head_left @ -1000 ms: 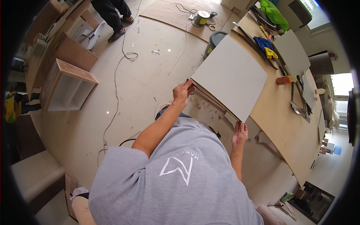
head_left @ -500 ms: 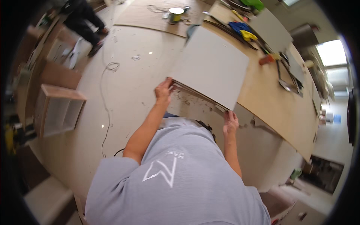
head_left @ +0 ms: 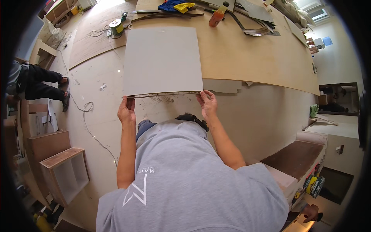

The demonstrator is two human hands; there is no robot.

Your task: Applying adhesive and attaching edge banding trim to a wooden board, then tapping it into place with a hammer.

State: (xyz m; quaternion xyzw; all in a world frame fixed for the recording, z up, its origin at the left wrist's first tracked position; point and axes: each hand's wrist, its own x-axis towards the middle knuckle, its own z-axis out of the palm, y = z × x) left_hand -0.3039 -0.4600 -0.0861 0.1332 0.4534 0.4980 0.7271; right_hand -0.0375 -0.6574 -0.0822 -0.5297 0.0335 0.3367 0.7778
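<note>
My left hand (head_left: 127,107) grips the near left corner of a square white board (head_left: 162,60), fingers curled under its edge. On the near right corner my right hand (head_left: 206,101) has its thumb and fingers closed. A thin layered edge shows along the board's near side, between my hands. The board's far part reaches over a large pale plywood sheet (head_left: 255,58), where a blue and yellow cloth (head_left: 170,6), dark strips and an orange bottle (head_left: 217,17) lie or stand beyond it.
At left, another person's dark-trousered legs (head_left: 44,83) stand by a loose cable (head_left: 89,108) and an open wooden box (head_left: 63,174). A second plywood sheet (head_left: 85,46) lies back left, bearing a spool (head_left: 116,27). A brown-topped bench (head_left: 290,152) is at my right.
The view has swung round, so the board now sits squarely in front of me, its near edge level across the picture rather than slanted. Both hands have kept their grip on its corners.
</note>
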